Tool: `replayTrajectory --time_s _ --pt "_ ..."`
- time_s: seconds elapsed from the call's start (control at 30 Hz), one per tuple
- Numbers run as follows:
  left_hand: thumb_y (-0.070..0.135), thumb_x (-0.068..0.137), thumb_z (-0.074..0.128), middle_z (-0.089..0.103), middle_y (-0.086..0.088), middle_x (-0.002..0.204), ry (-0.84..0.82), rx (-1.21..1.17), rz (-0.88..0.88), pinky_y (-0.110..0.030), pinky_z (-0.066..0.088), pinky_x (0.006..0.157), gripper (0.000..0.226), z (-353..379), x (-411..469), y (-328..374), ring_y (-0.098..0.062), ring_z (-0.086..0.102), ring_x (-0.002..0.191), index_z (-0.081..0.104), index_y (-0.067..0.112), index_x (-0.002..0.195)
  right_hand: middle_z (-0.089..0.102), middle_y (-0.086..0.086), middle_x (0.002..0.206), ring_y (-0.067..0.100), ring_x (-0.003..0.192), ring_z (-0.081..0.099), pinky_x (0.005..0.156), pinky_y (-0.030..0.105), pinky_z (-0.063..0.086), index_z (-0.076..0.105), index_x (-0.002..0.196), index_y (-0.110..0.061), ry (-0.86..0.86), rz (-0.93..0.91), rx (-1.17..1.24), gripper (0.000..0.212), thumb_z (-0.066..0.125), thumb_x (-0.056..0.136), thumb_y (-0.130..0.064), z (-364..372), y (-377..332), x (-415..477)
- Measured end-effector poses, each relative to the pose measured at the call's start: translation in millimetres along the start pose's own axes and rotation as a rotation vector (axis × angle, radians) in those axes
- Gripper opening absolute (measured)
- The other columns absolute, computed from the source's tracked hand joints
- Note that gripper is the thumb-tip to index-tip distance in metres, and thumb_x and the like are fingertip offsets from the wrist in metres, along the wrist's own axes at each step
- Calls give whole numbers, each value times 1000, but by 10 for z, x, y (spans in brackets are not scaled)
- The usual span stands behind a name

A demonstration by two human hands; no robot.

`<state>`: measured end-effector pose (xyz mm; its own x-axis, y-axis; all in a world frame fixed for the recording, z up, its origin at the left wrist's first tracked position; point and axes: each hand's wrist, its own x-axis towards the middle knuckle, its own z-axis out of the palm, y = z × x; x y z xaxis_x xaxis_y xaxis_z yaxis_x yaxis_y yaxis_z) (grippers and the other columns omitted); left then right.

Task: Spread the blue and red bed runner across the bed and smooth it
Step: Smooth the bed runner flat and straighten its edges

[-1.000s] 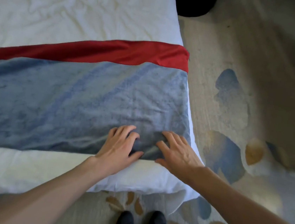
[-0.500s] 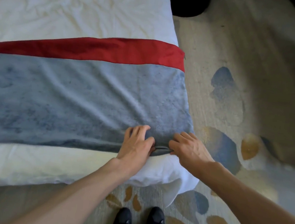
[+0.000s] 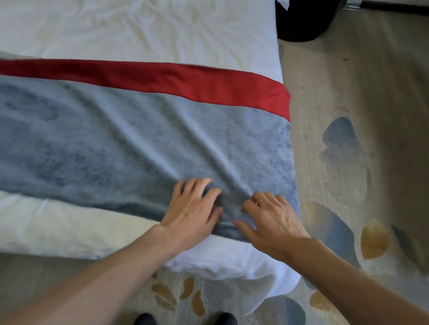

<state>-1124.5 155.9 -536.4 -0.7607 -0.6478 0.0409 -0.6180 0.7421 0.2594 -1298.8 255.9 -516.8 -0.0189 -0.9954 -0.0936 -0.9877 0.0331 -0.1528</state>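
Gently: the soft, limp bed runner [image 3: 103, 144] lies across the bed [image 3: 119, 4], your left hand [image 3: 192, 208] pressing it open-fingered, your right hand [image 3: 273, 222] pinching a fold by its near edge, so tug there.

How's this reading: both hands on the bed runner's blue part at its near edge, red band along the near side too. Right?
Not quite. The head view shows the left hand and right hand on the blue part of the bed runner at its near edge, but the red band runs along the far side.
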Motion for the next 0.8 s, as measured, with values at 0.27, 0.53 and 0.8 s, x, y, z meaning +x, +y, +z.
replayTrajectory --time_s 0.27,0.53,0.8 --pt "38 86 47 54 -12 125 68 109 -176 -47 39 93 42 -620 -346 -1338 -31 53 111 59 13 118 59 7 86 31 76 57 69 38 45 64 90 -14 -46 -141 -18 30 60 79 -42 -83 -1180 1018" --pt "32 84 63 52 -16 130 38 154 -338 -49 40 93 49 -1150 -1158 -2879 -34 51 116 54 12 127 58 9 93 31 83 55 75 40 44 61 97 -13 -94 -290 -31 31 56 83 -40 -43 -2787 1893" --pt "37 82 64 53 -10 128 -50 187 -347 -46 41 93 56 -1611 -1784 -4133 -28 53 115 50 15 132 55 7 102 29 92 55 82 38 42 58 108 -14 -141 -344 -32 30 55 87 -35 64 -4028 2720"
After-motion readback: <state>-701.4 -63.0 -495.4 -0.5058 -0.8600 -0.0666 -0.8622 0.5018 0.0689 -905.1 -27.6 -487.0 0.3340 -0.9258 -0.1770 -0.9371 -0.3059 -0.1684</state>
